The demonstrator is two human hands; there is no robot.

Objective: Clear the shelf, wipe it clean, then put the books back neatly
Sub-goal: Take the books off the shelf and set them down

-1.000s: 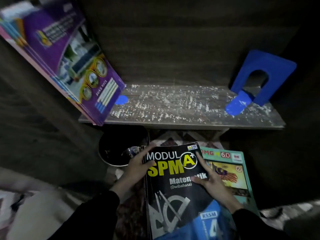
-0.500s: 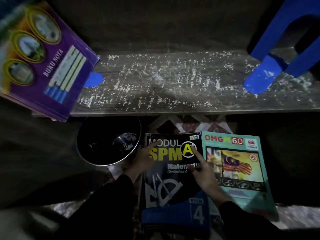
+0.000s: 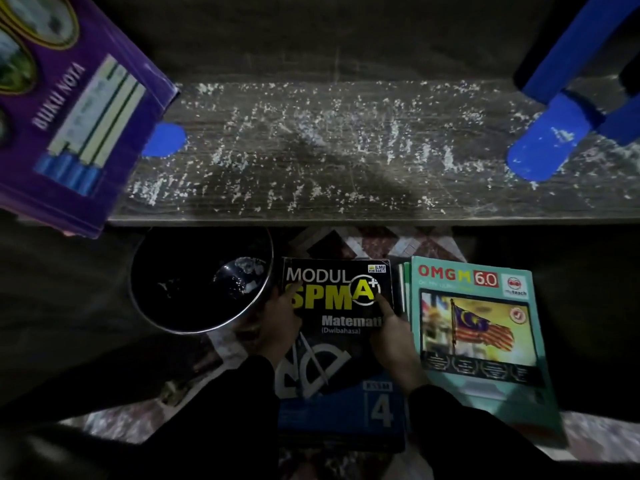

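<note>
While both dark sleeves reach in from below, the left hand and the right hand clasp the black maths book by its side edges, each with a forefinger laid straight on the cover and the other fingers tucked at the edge. A second ago this book sat tilted over the teal book; now it lies square, with the teal book just to its right. Touching its left edge stands a metal bowl. Beyond the black book runs the wooden shelf, speckled white, with a purple book leaning far left and a blue bookend far right.
</note>
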